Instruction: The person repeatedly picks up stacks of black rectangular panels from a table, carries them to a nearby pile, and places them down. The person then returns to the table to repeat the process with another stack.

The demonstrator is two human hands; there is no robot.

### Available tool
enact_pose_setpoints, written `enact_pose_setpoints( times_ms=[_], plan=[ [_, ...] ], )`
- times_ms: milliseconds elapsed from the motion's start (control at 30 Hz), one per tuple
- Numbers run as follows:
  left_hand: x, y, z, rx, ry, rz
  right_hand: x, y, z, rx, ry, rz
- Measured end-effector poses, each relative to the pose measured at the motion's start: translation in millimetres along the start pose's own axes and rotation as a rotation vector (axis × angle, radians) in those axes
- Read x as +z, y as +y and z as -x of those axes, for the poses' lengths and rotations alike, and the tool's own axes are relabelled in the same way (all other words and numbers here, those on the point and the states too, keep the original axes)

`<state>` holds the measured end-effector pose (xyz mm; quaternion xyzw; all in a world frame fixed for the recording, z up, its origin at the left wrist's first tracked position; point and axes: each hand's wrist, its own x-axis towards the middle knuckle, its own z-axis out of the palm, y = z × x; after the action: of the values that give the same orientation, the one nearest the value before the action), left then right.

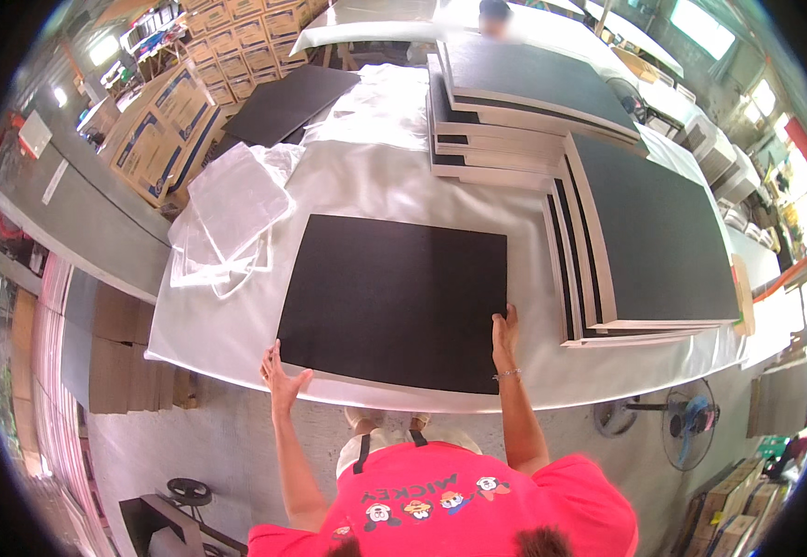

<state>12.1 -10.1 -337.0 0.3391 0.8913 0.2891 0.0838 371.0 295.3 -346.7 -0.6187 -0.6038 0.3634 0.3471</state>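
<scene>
A large black rectangular panel (394, 297) lies flat at the near middle of the covered table, with a pale strip showing along its front edge. At its near left corner is my left hand (284, 379), fingers against the side and thumb spread along the front. My right hand (505, 339) grips the right edge close to the near corner, with some fingers hidden. To the right of it, a stack of black-topped panels with thick pale sides (654, 232) stands slightly fanned. Another such stack (533, 88) rises behind that one.
Clear plastic sheets or bags (241, 204) lie at the table's left. More dark panels (287, 102) rest at the far left, near cardboard cartons (167, 130). A grey beam (78, 204) runs beside the table. Below the right table edge stands a fan (689, 422).
</scene>
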Motion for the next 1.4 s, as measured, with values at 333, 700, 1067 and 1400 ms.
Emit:
enact_pose_setpoints(
  times_ms=[333, 700, 1067, 1400],
  plan=[
    [7, 3, -7, -0.045, 0.125, 0.102, 8, 15, -8, -0.089, 0.053, 0.313],
    [1, 10, 6, -0.097, 0.110, 0.155, -12, 8, 5, -0.286, -0.107, 0.259],
    [-16, 10, -5, -0.027, 0.044, 0.183, -14, -27, -24, -0.158, 0.186, -0.177],
    [-5, -7, -7, 0.138, 0.045, 0.154, -29, -50, 16, -0.117, 0.307, 0.134]
  ],
)
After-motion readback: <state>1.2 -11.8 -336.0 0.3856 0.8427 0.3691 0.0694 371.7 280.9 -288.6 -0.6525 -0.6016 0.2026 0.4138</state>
